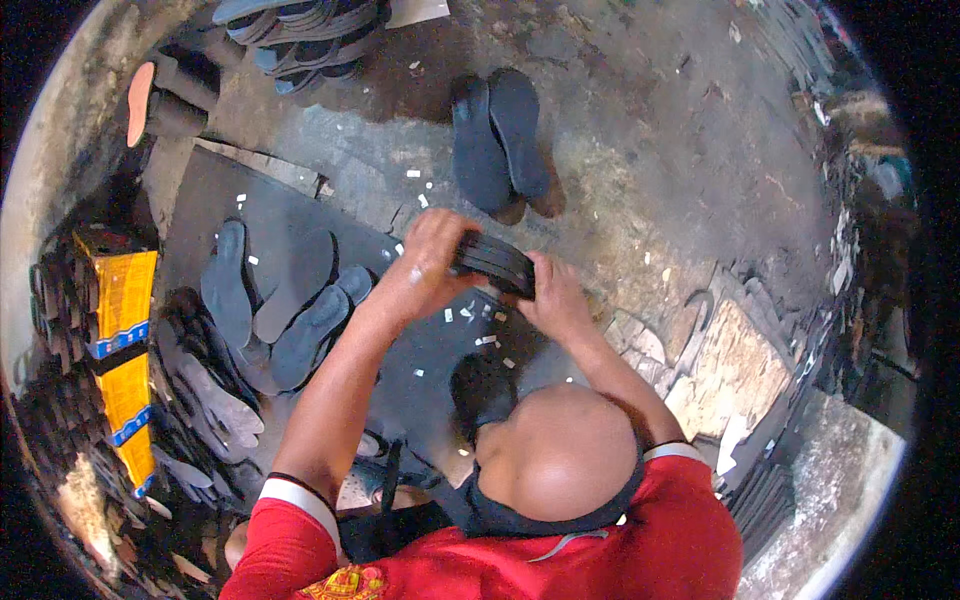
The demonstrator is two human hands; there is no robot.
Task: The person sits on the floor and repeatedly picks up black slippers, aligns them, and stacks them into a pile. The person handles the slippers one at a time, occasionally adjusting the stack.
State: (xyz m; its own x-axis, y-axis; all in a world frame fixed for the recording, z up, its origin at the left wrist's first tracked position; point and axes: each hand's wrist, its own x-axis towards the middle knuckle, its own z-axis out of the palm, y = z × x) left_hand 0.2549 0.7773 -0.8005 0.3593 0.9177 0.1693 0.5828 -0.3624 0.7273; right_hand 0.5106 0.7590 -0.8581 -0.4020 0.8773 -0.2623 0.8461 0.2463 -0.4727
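Note:
Both hands hold a small stack of black rubber shoe soles (pixel 497 262) above the floor in the middle of the view. My left hand (pixel 428 258) grips the stack's left end from above. At the stack's right end, my right hand (pixel 553 296) closes its fingers around it. Both forearms reach up from the lower edge, past my head and red shirt. Below the hands lies a dark rubber sheet (pixel 420 350) dotted with small white scraps.
Several grey soles (pixel 285 305) lie loose to the left, with a heap of more soles (pixel 205 400) beside a yellow box (pixel 125 350). A pair of dark soles (pixel 500 140) rests further off on the concrete. Another stack (pixel 300 30) sits at the top. Offcuts and boards (pixel 730 365) crowd the right.

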